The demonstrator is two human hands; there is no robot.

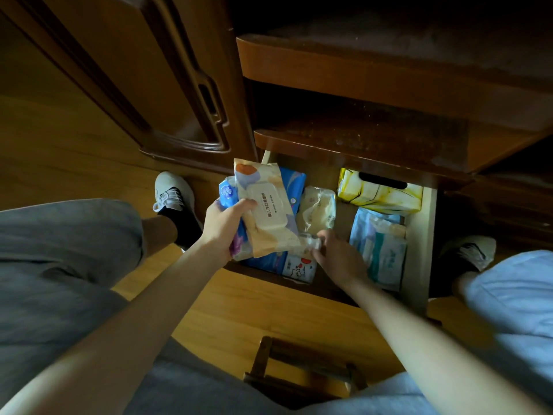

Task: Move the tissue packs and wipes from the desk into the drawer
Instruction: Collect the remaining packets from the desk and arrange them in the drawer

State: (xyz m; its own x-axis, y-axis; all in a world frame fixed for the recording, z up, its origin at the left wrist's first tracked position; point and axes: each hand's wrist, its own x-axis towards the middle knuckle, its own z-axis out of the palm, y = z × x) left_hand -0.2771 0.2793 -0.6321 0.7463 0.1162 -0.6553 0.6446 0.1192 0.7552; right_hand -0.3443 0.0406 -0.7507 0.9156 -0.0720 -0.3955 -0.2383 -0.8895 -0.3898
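The wipes pack (266,211) is being held by the left hand (223,226) over the drawer (425,235). A small pack (309,242) is being pinched by the right hand (335,253). Room should be made first, probably.

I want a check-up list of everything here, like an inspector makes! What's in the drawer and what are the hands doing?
Surface: wooden floor under the open drawer; dusty shelf above it.
Job's things: wipes pack with a flip lid, held over the drawer's left side on top of a blue tissue pack; yellow tissue box, pale blue packs and cream pack lie inside.
Clutter: small wooden stool on the floor.
Hands: left hand grips the wipes pack; right hand pinches a small crinkly wrapper, blurred.
Cables: nothing seen.
Surroundings: cabinet door at left; a person's shoes beside the drawer.
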